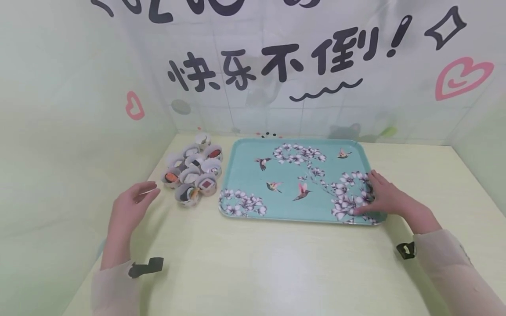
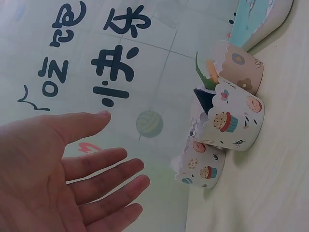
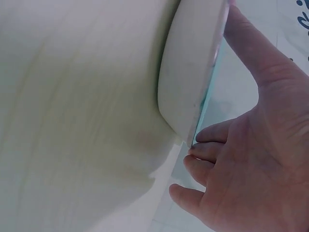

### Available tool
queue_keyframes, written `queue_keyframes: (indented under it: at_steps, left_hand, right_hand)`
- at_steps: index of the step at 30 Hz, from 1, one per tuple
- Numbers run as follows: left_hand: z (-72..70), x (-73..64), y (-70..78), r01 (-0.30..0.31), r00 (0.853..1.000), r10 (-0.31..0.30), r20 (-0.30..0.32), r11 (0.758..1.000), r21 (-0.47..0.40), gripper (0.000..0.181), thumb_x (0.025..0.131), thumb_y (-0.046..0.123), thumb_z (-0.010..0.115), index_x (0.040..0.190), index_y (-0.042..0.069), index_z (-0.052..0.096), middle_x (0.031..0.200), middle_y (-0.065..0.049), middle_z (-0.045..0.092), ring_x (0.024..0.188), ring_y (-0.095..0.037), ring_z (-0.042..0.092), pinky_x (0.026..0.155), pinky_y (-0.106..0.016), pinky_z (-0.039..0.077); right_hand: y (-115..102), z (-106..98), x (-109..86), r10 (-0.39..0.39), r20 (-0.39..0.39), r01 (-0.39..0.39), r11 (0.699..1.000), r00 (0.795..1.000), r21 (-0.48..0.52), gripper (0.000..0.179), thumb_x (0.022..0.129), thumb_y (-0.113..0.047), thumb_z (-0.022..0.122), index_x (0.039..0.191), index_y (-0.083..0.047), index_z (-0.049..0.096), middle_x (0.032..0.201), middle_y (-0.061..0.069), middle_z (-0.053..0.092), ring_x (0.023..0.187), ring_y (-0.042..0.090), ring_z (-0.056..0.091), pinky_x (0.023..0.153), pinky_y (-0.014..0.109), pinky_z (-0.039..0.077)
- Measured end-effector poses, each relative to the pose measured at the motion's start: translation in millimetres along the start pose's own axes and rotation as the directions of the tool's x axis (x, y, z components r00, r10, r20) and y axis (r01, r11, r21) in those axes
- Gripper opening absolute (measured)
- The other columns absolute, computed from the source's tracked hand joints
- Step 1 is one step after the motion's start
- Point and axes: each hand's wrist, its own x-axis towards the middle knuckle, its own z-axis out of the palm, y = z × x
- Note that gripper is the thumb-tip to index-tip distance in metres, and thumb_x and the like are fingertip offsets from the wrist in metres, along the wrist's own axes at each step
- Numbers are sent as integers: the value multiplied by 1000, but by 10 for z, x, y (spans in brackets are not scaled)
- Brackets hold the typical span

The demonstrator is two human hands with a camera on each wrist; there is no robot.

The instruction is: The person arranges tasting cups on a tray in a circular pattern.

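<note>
A teal tray [image 1: 292, 180] printed with flowers and hummingbirds lies flat on the table. My right hand [image 1: 391, 199] is at its right end, the thumb over the near right corner and the other fingers along the right rim. In the right wrist view the fingertips [image 3: 200, 151] meet the tray's edge [image 3: 193, 77] without curling round it. Off to the left, my left hand [image 1: 130, 208] hovers with loosely bent fingers, holding nothing. Nearest to it stand several paper baking cups [image 1: 187, 195] with small items inside, some patterned with cupcakes [image 2: 231, 116].
The pale wooden table [image 1: 269, 263] runs up to a white curtain [image 1: 253, 118] with black lettering and pink hearts. More curtain [image 1: 71, 153] hangs along the left side. The cups cluster close beside the tray's left edge.
</note>
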Motion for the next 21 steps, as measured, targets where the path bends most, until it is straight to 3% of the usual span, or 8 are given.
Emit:
queue_keyframes:
  at_steps: [7, 16, 17, 21]
  left_hand:
    - [36, -7, -127, 25, 999, -24, 32, 999, -41, 58, 95, 48, 48, 135, 7, 49, 136, -19, 51, 120, -41, 50, 92, -55, 41]
    - [172, 36, -259, 29, 996, -20, 85, 995, -97, 57, 95, 47, 49, 134, 7, 50, 136, -16, 52, 120, -37, 52, 92, -33, 42]
    - [190, 42, -267, 31, 996, -22, 91, 994, -100, 57, 94, 47, 50, 135, 7, 50, 136, -15, 52, 118, -27, 56, 91, -29, 42]
    - [272, 61, -289, 39, 992, -26, 123, 993, -111, 59, 94, 48, 51, 137, 8, 48, 138, -14, 51, 118, -23, 56, 91, -27, 40]
  right_hand:
    - [-24, -1, -9, -2, 9, 2, 1000, 1000, 12, 132, 63, -54, 80, 142, 17, 4, 146, 42, -1, 135, 56, 3, 105, 68, 15]
    - [-22, -1, 0, -9, 15, 9, 1000, 1000, -2, 130, 64, -55, 79, 142, 17, 4, 146, 42, -3, 134, 57, 2, 104, 69, 15]
    - [-21, 2, 2, -13, 14, 13, 1000, 1000, 3, 130, 64, -55, 79, 142, 17, 4, 146, 42, -3, 134, 57, 2, 105, 68, 14]
    - [-2, 22, -3, -27, 7, 27, 999, 1000, 18, 128, 65, -53, 79, 143, 17, 4, 147, 41, -5, 134, 57, 1, 105, 69, 13]
